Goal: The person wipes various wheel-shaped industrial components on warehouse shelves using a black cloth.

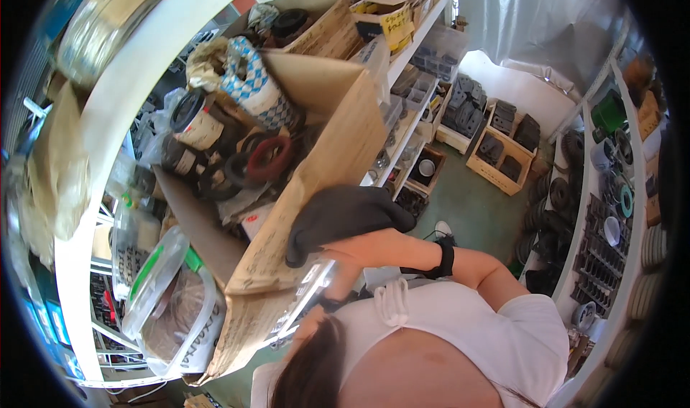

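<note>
Black-gloved right hand (348, 217) is near cardboard box (327, 160) | box walls likely keep rings (286, 158) together | fingers: I cannot tell

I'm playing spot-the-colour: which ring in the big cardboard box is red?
The dark red ring inside the cardboard box; its colour sets it apart, as the rings just left of it look black or dark grey.

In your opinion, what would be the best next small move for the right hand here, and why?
Perhaps ease the right hand slightly away from the open cardboard box: the dark item at that hand overlaps the box's side in this view, and whether they touch cannot be told. A little clearance would probably avoid rubbing.
</note>
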Motion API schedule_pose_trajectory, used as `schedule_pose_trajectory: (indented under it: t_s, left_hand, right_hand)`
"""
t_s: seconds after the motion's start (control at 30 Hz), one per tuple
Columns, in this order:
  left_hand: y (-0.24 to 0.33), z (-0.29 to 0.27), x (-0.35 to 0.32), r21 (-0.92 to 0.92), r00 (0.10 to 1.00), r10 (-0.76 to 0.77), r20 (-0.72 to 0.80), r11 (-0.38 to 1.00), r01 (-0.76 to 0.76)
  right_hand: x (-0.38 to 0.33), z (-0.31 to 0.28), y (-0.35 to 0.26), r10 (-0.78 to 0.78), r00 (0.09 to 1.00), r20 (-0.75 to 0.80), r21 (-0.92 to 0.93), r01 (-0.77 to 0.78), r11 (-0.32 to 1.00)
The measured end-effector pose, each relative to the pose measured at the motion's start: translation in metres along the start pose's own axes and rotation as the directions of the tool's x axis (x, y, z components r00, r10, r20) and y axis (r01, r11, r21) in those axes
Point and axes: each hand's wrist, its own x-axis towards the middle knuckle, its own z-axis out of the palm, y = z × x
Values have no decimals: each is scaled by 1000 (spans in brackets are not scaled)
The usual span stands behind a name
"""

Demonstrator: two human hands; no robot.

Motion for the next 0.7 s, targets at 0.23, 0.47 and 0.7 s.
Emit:
schedule_pose_trajectory:
  t_s: [0.23, 0.47, 0.7]
  left_hand:
    - [11, 53, 39, 29, 1000, 16, -24, 999, -15]
    - [17, 92, 66, 124, 997, 59, -48, 991, -53]
    - [19, 145, 124, -108, 997, -60, -48, 993, 54]
  right_hand:
    - [-14, -33, 52, 415, 854, 315, 395, -515, 761]
    - [-41, -50, 98, 495, 795, 351, 458, -607, 650]
    - [-75, -41, 177, 638, 710, -299, 450, -485, 750]
